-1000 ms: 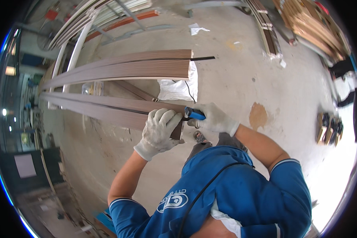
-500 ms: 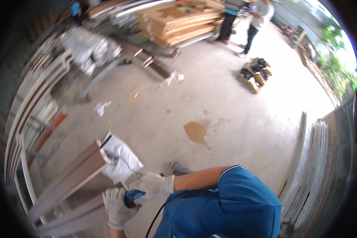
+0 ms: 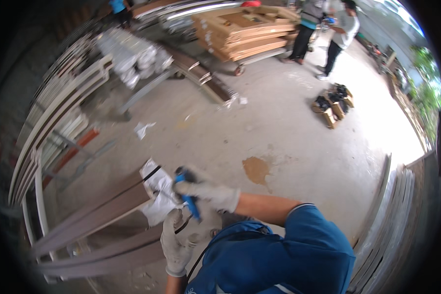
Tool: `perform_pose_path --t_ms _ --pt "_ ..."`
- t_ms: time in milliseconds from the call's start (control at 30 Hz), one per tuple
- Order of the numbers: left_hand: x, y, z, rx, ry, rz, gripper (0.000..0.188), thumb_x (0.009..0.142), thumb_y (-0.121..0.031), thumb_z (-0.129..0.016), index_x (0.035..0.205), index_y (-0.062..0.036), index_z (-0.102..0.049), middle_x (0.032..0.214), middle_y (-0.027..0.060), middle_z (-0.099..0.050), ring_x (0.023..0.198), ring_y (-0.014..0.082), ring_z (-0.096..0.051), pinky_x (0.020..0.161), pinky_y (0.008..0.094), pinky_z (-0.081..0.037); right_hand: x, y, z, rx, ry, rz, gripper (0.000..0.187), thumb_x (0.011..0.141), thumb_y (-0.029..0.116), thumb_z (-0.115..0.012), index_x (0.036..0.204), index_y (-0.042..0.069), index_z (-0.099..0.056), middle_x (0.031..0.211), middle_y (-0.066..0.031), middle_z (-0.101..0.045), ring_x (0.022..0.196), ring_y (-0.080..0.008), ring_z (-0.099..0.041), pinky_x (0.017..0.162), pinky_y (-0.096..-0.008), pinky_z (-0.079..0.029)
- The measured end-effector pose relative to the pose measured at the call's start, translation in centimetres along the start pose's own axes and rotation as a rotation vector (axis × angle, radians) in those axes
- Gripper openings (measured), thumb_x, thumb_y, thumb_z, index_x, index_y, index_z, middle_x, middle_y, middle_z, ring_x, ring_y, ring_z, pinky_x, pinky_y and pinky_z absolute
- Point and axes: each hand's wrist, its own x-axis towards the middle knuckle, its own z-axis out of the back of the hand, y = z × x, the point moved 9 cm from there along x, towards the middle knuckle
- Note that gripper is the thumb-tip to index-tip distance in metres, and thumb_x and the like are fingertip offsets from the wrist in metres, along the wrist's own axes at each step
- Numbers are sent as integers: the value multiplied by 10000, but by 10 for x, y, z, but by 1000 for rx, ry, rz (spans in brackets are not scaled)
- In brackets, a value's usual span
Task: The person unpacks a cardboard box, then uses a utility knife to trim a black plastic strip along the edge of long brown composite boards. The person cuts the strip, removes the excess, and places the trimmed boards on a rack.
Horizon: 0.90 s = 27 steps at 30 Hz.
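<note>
My right hand [image 3: 208,193], in a pale work glove, is wrapped round a blue and black hand-held tool [image 3: 190,206], probably a corded power tool; motion blur hides its exact kind. Just below and left of it, my gloved left hand [image 3: 178,247] has its thumb and fingers apart. A short stretch of black cord [image 3: 183,225] shows against those fingers; whether they touch it I cannot tell. Long brown profiles [image 3: 95,208] lie at the left, their near ends beside my hands. A white plastic sack [image 3: 158,208] sits at the end of the upper profile.
Framed profiles [image 3: 59,115] stand along the left side, near wrapped bundles [image 3: 135,54]. Cardboard-covered panels [image 3: 245,32] lie stacked on a wheeled cart. Two people [image 3: 323,36] stand beyond small open boxes [image 3: 334,105]. More long profiles [image 3: 394,215] lie at right. A brown stain [image 3: 256,170] marks the floor.
My right hand has lifted the blue tool up and away from my left hand, which has loosened from it and shifted right. The whole view has also swung a little leftward.
</note>
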Motion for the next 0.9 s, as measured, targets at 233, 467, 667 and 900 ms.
perform_pose_path --t_ms 233,467,667,900 --pt "-11 35 -14 -84 160 497 198 1006 -158 -623 1089 15 -671 764 94 -698 609 177 -669 558 343 -501 -39 46 11 -788 58 161 486 912 166 -750 1336 49 -542 1073 -113 -633 978 -154 -638 838 -337 -527" --pt "-19 13 -40 152 444 145 159 886 -96 -712 1009 5 -708 748 151 -674 613 286 -649 600 377 -498 -118 -8 22 -1101 579 171 507 980 180 -576 1478 128 -502 1039 -92 -649 850 -188 -680 763 -356 -546" --pt "-33 1 -59 155 418 -66 322 878 -231 -752 1108 -8 -720 878 145 -711 785 259 -687 728 382 -533 -151 -48 49 -720 451 -444 503 1005 209 -528 1503 153 -483 894 -25 -621 705 -114 -600 628 -290 -505" --pt "-43 -17 -61 107 -159 -48 229 900 -137 -710 1072 14 -699 915 108 -705 795 215 -676 745 330 -531 -152 -13 119 -495 166 -524 401 1012 379 -609 1267 69 -601 859 2 -608 722 -84 -558 624 -258 -476"
